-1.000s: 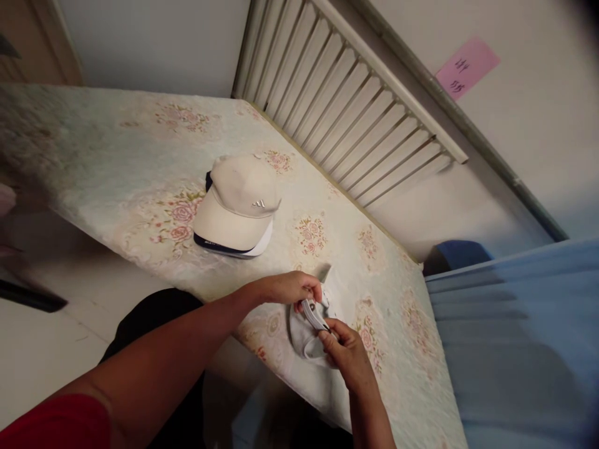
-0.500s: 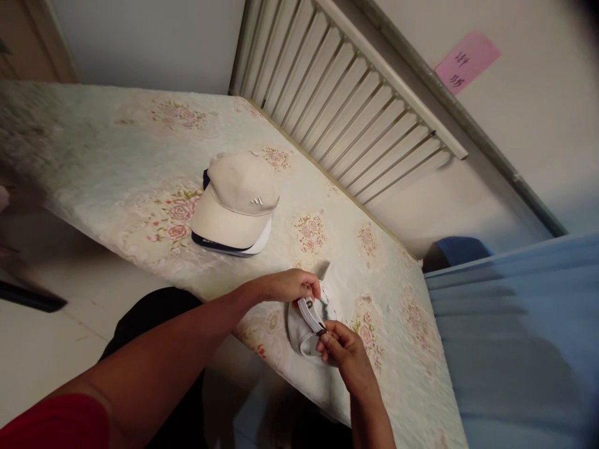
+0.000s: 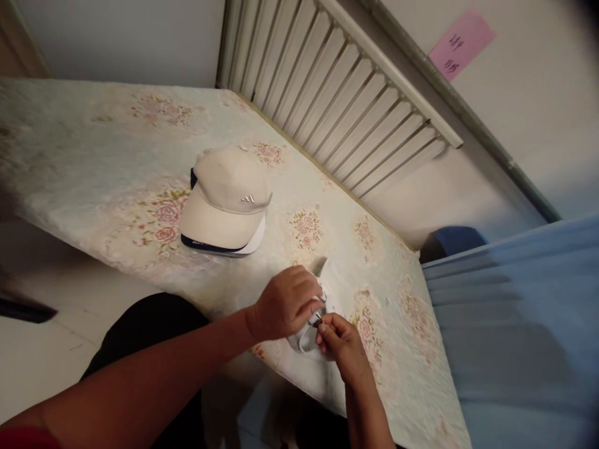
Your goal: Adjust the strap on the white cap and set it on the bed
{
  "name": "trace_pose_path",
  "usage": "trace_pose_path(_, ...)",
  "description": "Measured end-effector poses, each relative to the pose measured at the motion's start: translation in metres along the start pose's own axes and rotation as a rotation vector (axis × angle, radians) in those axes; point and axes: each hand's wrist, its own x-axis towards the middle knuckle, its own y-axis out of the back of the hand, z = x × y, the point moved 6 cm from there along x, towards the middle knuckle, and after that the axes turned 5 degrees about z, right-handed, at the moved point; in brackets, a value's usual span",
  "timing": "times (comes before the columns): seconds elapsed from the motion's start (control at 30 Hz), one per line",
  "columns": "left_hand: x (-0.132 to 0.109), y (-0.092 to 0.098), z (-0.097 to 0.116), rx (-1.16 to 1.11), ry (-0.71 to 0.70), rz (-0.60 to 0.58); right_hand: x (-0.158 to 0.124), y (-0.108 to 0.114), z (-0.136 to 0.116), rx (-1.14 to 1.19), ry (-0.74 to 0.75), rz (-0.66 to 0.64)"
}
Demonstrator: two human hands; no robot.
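Observation:
A pale grey cap (image 3: pixel 312 324) lies near the front edge of a flowered mattress (image 3: pixel 116 156), mostly covered by my hands. My left hand (image 3: pixel 285 302) is closed over the cap's back strap, fingers curled. My right hand (image 3: pixel 339 340) pinches the end of the same strap, close against the left fingertips. Farther back on the mattress sits a stack of caps (image 3: pixel 227 202), a beige one on top of a white and dark blue one, untouched.
A slatted metal bed rail (image 3: pixel 337 93) runs along the mattress's far side. A pink note (image 3: pixel 461 40) is stuck on the wall. Blue cloth (image 3: pixel 510 324) fills the right side. White floor lies at the left, below the mattress edge.
My left hand has turned over and closed down on the strap, hiding it. The right hand has drawn in close to it. The view has shifted slightly.

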Motion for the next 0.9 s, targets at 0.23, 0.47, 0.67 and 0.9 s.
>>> trace_pose_path(0.23,-0.015,-0.033,0.014,0.149,-0.16,-0.275,0.003,0.002,-0.004,0.061,0.049,-0.025)
trace_pose_path(0.47,-0.005,-0.015,-0.025,-0.11,0.136,-0.053,0.005,0.014,0.005,0.21,-0.007,-0.003)
trace_pose_path(0.67,-0.009,-0.032,-0.051,-0.241,0.316,-0.277,0.008,0.022,0.007,0.468,0.021,0.035)
trace_pose_path(0.9,-0.012,-0.047,-0.028,-0.273,0.17,-0.343,0.009,-0.001,-0.003,0.516,-0.003,-0.048)
